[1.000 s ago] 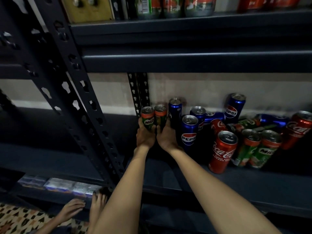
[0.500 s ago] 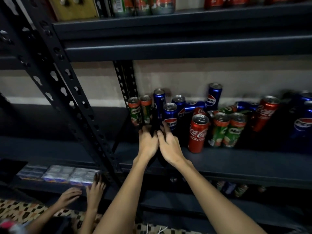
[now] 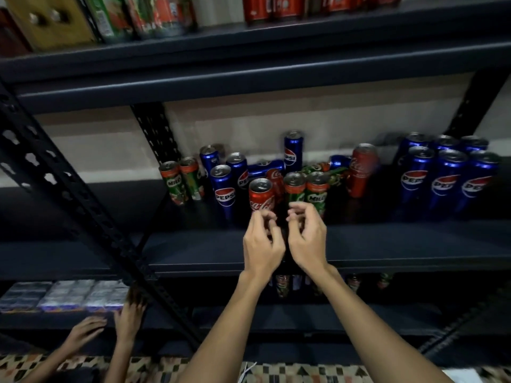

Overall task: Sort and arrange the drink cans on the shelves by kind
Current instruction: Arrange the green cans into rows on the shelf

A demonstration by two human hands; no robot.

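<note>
Two green Milo cans (image 3: 181, 181) stand upright at the left end of the dark middle shelf (image 3: 193, 250). Beside them is a mixed cluster: blue Pepsi cans (image 3: 224, 190), a red Coca-Cola can (image 3: 260, 194) and two more Milo cans (image 3: 305, 189) in front, some cans lying flat behind. A tidy group of Pepsi cans (image 3: 445, 176) stands at the right. My left hand (image 3: 262, 241) hovers just below the Coca-Cola can, fingers curled and apart, holding nothing. My right hand (image 3: 307, 236) hovers in front of the front Milo cans, also holding nothing.
The upper shelf (image 3: 249, 42) carries Milo and Coca-Cola cans and a yellow box (image 3: 47, 20). A slotted diagonal post (image 3: 83, 211) crosses the left side. Another person's hands (image 3: 110, 324) rest near wrapped packs (image 3: 63, 295) on the lower shelf. More cans stand below the middle shelf.
Both hands let go of the two Milo cans at the left and moved right, to the front of the Coca-Cola and Milo cans. The view shifted right too.
</note>
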